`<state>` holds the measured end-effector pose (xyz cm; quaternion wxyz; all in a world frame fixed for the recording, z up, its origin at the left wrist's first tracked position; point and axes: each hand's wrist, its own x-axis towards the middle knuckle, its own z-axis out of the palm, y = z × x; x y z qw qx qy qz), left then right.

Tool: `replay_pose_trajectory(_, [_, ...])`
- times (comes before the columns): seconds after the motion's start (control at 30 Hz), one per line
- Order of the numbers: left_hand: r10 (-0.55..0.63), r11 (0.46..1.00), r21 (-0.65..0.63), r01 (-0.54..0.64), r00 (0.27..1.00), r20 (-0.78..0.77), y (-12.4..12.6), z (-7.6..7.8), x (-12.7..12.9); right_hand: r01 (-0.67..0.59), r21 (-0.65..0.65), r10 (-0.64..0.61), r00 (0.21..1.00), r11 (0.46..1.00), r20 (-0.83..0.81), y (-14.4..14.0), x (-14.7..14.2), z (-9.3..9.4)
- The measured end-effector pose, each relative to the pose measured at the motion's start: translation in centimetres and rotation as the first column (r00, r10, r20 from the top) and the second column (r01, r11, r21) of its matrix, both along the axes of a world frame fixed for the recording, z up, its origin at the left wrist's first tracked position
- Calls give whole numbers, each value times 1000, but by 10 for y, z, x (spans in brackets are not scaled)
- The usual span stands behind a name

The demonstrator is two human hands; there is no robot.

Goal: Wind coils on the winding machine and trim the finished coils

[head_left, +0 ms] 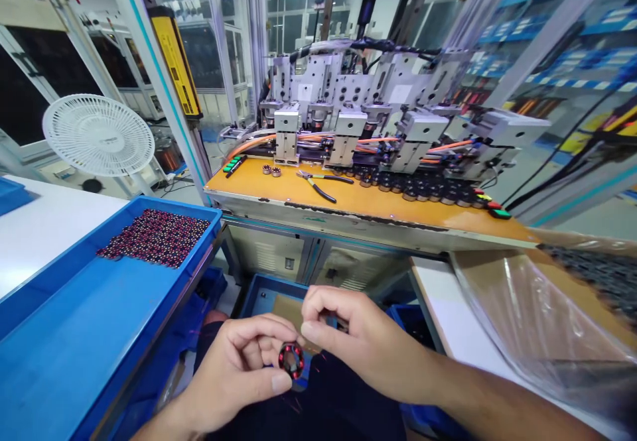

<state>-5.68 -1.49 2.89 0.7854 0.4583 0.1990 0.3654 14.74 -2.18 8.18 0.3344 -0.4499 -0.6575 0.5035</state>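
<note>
Behind the orange surface [358,205] stands a multi-head winding machine [378,123], with a blue tray [60,341] of small wound cores to the left. Low in front, the left hand [239,375] pinches a small ring-shaped wound stator [291,359] by its rim, while the right hand [348,341] closes fingertips just above it. It looks light and stiff, its fine windings likely fragile, so the outer rim seems the safest hold.

hands: 2, left hand [233,368] + right hand [358,341] | red-wound ring [291,359]: just 1, pinched between them | fan [98,134]: 1, far left | pliers [318,184]: 1 pair on the orange bench [358,205] | small rings in the blue tray [60,335] near left: way too many to count
</note>
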Motion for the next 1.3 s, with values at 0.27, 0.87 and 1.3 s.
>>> replay_pose_trajectory(0.27, [19,992,124,-21,1000,16,0,1,1,2,-223,-7,1000,975,-21,-16,1,12])
replay_pose_trajectory(0.87, [-63,998,25,60,990,127,0,-2,3,-7,47,3,997,999,79,-24,-4,12])
replay_pose_trajectory(1.3, [-38,998,52,33,993,113,-2,3,6,-39,205,14,993,978,120,-35,-1,12])
